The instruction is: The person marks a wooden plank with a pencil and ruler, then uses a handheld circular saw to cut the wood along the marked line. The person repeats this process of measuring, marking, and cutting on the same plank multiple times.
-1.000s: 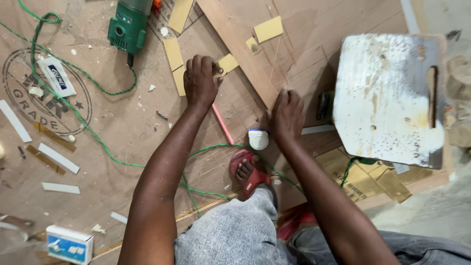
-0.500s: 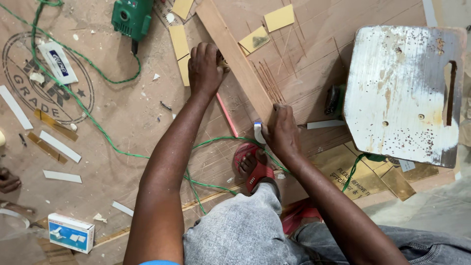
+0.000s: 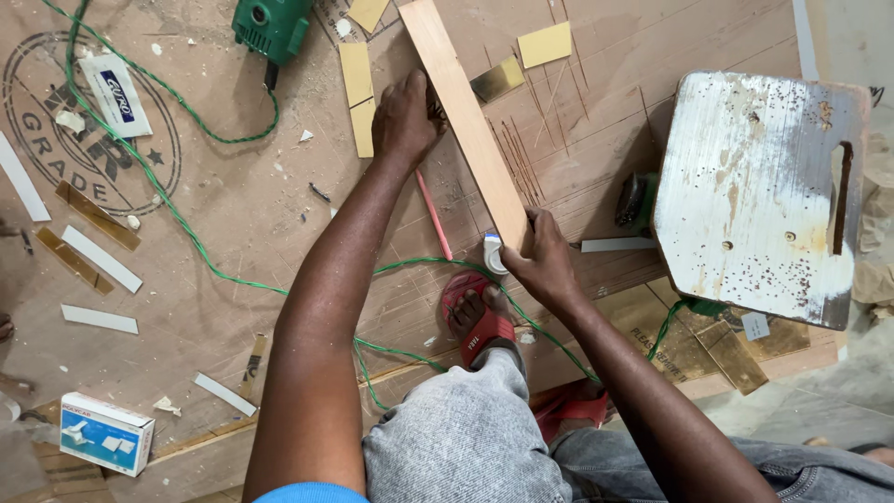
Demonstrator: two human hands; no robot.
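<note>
- Hands: left hand [image 3: 407,116] presses the long pale wooden strip [image 3: 466,121] flat on the brown plywood sheet [image 3: 242,205]; right hand [image 3: 543,261] grips its near end.
- Pink pencil [image 3: 434,216] and white tape roll [image 3: 493,252] lie beside the strip.
- Green power tool [image 3: 272,26] sits at the sheet's far edge.

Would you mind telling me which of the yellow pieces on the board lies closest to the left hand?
The long yellow strip just left of the left hand, almost touching it. The yellow rectangle and the corner piece lie farther off.

Scratched plywood sheet [image 3: 233,214] under wooden strip [image 3: 466,121], green cord [image 3: 168,200], drill [image 3: 272,26], pink pencil [image 3: 433,216], yellow offcuts [image 3: 358,88].
</note>
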